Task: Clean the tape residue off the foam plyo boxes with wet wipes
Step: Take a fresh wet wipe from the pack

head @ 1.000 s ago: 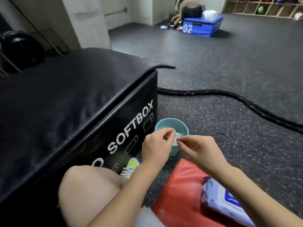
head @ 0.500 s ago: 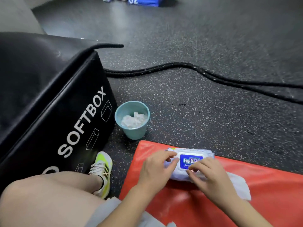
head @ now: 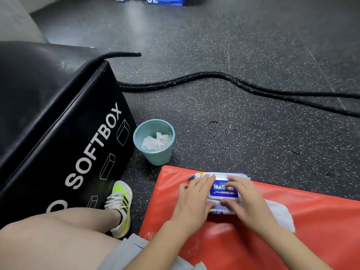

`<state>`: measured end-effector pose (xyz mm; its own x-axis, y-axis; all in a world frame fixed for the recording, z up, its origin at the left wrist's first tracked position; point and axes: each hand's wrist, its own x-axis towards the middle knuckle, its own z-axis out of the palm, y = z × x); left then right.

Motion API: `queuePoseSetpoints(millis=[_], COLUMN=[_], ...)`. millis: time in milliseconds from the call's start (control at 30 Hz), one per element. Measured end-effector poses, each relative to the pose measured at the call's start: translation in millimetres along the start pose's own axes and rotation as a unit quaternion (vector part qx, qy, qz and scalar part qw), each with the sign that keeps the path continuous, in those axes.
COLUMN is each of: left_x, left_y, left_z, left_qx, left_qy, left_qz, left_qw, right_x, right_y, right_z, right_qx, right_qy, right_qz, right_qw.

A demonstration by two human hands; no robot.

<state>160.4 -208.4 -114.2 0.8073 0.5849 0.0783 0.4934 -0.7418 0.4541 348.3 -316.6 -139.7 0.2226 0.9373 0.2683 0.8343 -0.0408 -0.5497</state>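
Observation:
A white wet wipes pack (head: 224, 190) with a blue label lies on a red foam box (head: 303, 240) at the lower right. My left hand (head: 192, 201) grips the pack's left side, fingers over the far edge and thumb at the near edge. My right hand (head: 247, 201) holds the right side the same way, its thumb at the lid's near edge. A black foam plyo box (head: 58, 117) marked SOFTBOX stands at the left. White smears show on the red box's near left corner.
A teal cup (head: 155, 158) holding crumpled used wipes (head: 155, 142) stands on the floor between the two boxes. A thick black rope (head: 233, 80) snakes across the speckled rubber floor. My knee and yellow shoe (head: 120, 203) rest beside the black box. A blue box (head: 165, 0) sits far back.
Both hands left the spot above the teal cup, came down to the wipes pack on the red box and closed round it. The view tilted downward.

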Motion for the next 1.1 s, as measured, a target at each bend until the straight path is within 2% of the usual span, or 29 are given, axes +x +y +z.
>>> queuePoseSetpoints(millis=[133, 267, 400, 500, 600, 667, 733, 867, 933, 1033, 1100], left_x=[-2.4, -14.4, -26.7, -32.2, -34.4, -36.0, -36.2, -37.3, -38.5, -38.0, -35.6], left_y=[-3.7, -19.7, -46.7, -59.2, -59.9, -58.7, -56.9, -52.9, -51.4, -47.4, -45.2], left_z=[-12.1, -29.4, -44.2, -49.4, -50.2, -51.7, -55.4, -60.7, -59.3, -48.6, -37.9], left_qx=[-0.016, -0.012, -0.007, -0.04, -0.052, -0.063, -0.067, -0.037, -0.003, 0.069, 0.059], left_qy=[0.007, 0.006, -0.006, -0.018, -0.021, -0.009, -0.008, -0.008, 0.016, 0.112, 0.139], left_qz=[-0.034, -0.107, -0.188, -0.214, -0.214, -0.212, -0.219, -0.238, -0.242, -0.156, -0.106], left_qw=[0.999, 0.994, 0.982, 0.976, 0.975, 0.975, 0.973, 0.97, 0.97, 0.979, 0.983], right_x=[6.7, 18.8, 26.7, 38.4, 60.1, 76.7, 89.8, 113.5, 123.7, 126.9, 116.1], right_y=[-2.6, -28.8, -67.1, -88.2, -93.8, -89.6, -82.1, -82.6, -85.8, -80.3, -75.5], right_z=[5.5, 29.9, 55.9, 56.7, 44.1, 40.7, 45.5, 62.6, 69.7, 73.9, 71.0], right_qx=[0.002, -0.016, -0.066, -0.109, -0.098, -0.039, 0.007, 0.057, 0.047, -0.077, -0.073], right_qy=[0.006, 0.02, 0.054, 0.074, 0.056, 0.032, -0.001, -0.025, -0.04, -0.047, -0.008], right_qz=[-0.03, -0.069, -0.096, -0.106, -0.03, 0.054, 0.089, 0.121, 0.131, 0.11, 0.071], right_qw=[1.0, 0.997, 0.992, 0.986, 0.993, 0.997, 0.996, 0.991, 0.989, 0.99, 0.995])
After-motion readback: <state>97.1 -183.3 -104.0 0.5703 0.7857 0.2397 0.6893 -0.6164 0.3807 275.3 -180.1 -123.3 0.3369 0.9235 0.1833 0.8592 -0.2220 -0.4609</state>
